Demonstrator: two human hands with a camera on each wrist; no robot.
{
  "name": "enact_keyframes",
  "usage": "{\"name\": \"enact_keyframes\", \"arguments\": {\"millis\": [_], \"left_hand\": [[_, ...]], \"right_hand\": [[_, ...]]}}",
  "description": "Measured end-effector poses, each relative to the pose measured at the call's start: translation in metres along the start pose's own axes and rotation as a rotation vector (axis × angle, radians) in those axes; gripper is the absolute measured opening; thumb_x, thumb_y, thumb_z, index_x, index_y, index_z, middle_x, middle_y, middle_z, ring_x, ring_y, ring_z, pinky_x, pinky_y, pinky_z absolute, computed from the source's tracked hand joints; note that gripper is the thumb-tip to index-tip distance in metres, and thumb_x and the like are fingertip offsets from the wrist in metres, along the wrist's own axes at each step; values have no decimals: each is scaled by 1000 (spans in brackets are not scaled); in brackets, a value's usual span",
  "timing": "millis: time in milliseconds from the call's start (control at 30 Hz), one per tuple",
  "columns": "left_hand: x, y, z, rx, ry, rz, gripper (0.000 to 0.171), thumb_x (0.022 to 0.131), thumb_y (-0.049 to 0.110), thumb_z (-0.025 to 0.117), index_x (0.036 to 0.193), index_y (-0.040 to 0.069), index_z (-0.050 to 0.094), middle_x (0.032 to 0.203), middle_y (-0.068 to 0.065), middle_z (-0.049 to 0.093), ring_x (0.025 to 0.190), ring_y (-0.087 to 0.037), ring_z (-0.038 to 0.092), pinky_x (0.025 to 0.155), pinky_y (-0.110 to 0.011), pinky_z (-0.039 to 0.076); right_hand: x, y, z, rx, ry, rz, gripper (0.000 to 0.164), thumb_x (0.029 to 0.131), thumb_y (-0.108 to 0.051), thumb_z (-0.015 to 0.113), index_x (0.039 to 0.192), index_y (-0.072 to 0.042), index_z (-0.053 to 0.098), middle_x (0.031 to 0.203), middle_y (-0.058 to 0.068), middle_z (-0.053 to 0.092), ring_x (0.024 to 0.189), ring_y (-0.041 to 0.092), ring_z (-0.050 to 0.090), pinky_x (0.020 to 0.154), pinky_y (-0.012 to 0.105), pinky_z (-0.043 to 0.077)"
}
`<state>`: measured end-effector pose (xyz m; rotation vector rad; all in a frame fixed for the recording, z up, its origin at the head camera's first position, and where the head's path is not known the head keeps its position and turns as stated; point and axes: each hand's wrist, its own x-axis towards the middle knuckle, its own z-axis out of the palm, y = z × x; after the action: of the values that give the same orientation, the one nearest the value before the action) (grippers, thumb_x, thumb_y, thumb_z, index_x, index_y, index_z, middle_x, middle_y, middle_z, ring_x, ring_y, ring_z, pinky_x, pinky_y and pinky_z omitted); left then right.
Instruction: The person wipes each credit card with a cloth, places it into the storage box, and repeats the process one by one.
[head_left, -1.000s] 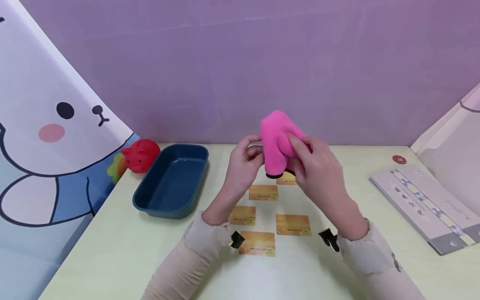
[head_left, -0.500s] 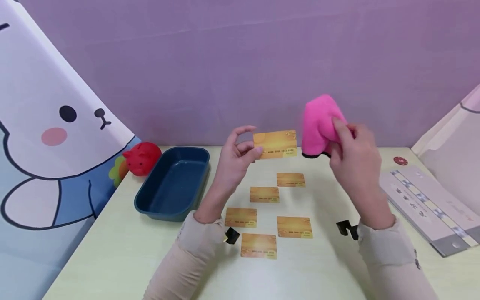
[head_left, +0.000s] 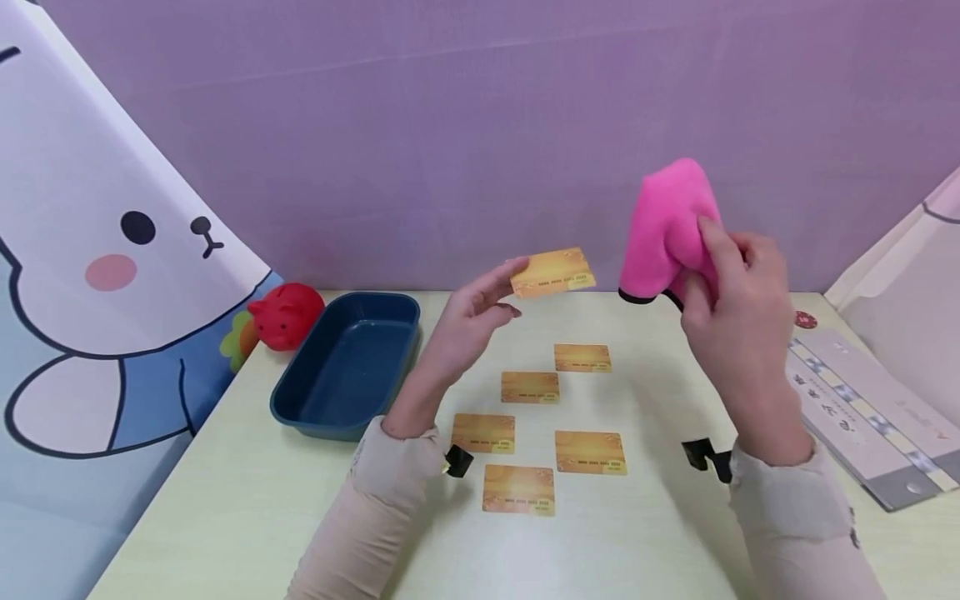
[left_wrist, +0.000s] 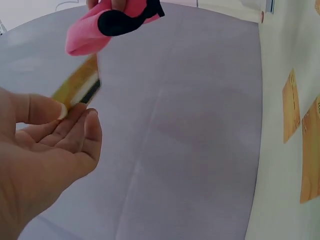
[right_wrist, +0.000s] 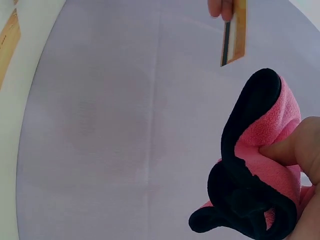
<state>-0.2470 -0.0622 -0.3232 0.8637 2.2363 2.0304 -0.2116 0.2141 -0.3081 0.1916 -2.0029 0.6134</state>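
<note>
My left hand pinches one golden bank card by its left end, tilted in the air above the table. The card's dark stripe shows on its underside in the left wrist view, close to the thumb and fingers. To the right, my right hand grips a folded pink cloth with black edging, raised off the table. From the right wrist view the cloth's black border hangs in loose folds, apart from the card.
Several more golden cards lie face up on the table. At left stand a deep blue tray and a red piggy bank. A grey folder and a red chip lie at right.
My hands have moved apart, the right one carrying the pink cloth up and to the right. The card, earlier hidden behind the cloth, came into view and has since tilted flatter.
</note>
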Motion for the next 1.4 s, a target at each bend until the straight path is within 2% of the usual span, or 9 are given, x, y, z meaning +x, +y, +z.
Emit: {"name": "enact_keyframes", "arguments": {"millis": [100, 200, 367, 500, 633, 833, 1000, 1233, 1400], "left_hand": [[2, -3, 1, 17, 41, -3, 43, 101, -2, 51, 143, 5, 53, 146, -8, 56, 128, -20, 57, 94, -30, 53], [3, -6, 4, 38, 121, 0, 27, 102, 12, 58, 127, 6, 66, 113, -8, 72, 104, -17, 68, 84, -28, 53], [4, -8, 6, 37, 214, -2, 24, 99, 26, 64, 100, 3, 72, 64, 0, 56, 62, -16, 56, 68, -30, 45], [5, -8, 7, 22, 244, -1, 24, 100, 23, 62, 99, 0, 69, 72, 1, 52, 65, -15, 47, 66, -26, 44], [7, -7, 8, -4, 258, -11, 22, 102, 16, 58, 106, -4, 66, 90, -6, 61, 79, -12, 58, 76, -28, 53], [7, -7, 11, -24, 273, 11, 26, 101, 10, 59, 123, -2, 65, 94, -14, 65, 81, -12, 61, 79, -30, 55], [7, -10, 12, -62, 295, 57, 43, 97, 8, 65, 139, 10, 55, 89, -7, 70, 77, -13, 61, 75, -24, 52], [3, -12, 23, -42, 299, 80, 35, 96, -3, 61, 130, 3, 57, 96, -23, 71, 82, -11, 65, 76, -23, 52], [-1, -10, 34, -56, 293, 32, 41, 93, -11, 57, 132, 3, 57, 92, -16, 65, 77, -12, 57, 68, -23, 47]], "right_hand": [[0, -2, -2, 10, 8, 5, 42, 95, -10, 55, 136, -12, 62, 113, 33, 58, 110, 46, 54, 76, 63, 44], [1, -3, -3, 22, 22, 19, 42, 94, -10, 57, 136, -13, 63, 114, 32, 59, 111, 45, 54, 78, 62, 44], [1, -2, -5, 32, 35, 40, 42, 94, -12, 58, 135, -14, 64, 115, 31, 59, 111, 44, 54, 80, 61, 42], [2, -1, -5, 42, 45, 48, 42, 93, -11, 59, 135, -13, 64, 114, 31, 59, 109, 43, 54, 79, 60, 41], [2, -1, -6, 49, 48, 48, 42, 93, -11, 60, 135, -13, 64, 114, 31, 58, 110, 43, 54, 79, 59, 41], [2, -7, -8, 71, 46, -1, 42, 93, -11, 61, 135, -12, 64, 114, 32, 59, 109, 44, 54, 81, 57, 41], [-1, -18, -8, 81, 13, -123, 41, 92, -11, 63, 133, -9, 65, 112, 31, 61, 106, 45, 57, 82, 57, 48], [-17, -44, 16, 137, -40, -337, 37, 87, -5, 72, 123, -7, 70, 104, 28, 65, 91, 43, 61, 72, 55, 54], [-30, -54, 31, 107, -123, -444, 35, 86, -8, 75, 121, -8, 71, 102, 21, 64, 82, 37, 60, 67, 48, 53]]}}
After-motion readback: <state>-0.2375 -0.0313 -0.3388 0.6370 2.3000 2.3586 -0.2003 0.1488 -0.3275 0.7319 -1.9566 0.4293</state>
